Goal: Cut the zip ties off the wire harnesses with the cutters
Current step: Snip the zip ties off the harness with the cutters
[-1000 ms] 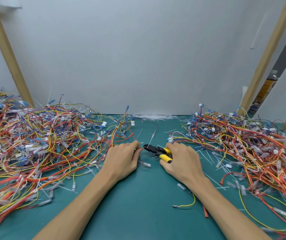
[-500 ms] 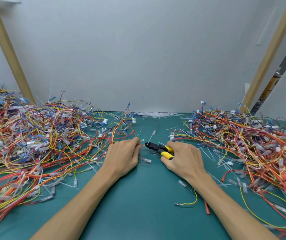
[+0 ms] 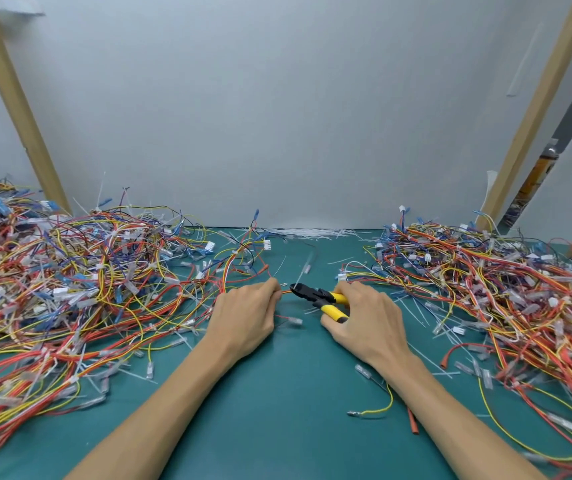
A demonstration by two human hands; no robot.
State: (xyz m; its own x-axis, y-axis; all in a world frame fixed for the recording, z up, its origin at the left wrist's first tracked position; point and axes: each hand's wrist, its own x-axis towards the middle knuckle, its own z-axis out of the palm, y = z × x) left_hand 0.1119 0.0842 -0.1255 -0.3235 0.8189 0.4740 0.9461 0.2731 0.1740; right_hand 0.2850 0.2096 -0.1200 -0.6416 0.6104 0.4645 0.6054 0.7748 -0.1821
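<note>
Two hands, nearest: left hand (image 3: 246,313) pinches a harness strand (image 3: 285,292), right hand (image 3: 367,320) grips yellow cutters (image 3: 315,294), blades at that strand; likely fault, a nicked wire if the bite strays. Beyond, harness piles (image 3: 70,282) both sides

Small cutters (image 3: 315,295) with a black head and yellow handles sit almost level just above a green table (image 3: 277,410), tip pointing left. The right hand (image 3: 367,323) grips the handles. The tip meets a thin orange wire (image 3: 286,292) pinched by the left hand (image 3: 246,317). A large tangled heap of red, yellow, orange and blue wire harnesses (image 3: 70,289) covers the table's left side, and a second heap (image 3: 502,289) covers the right. Thin white zip ties (image 3: 298,233) lie scattered along the back edge.
</note>
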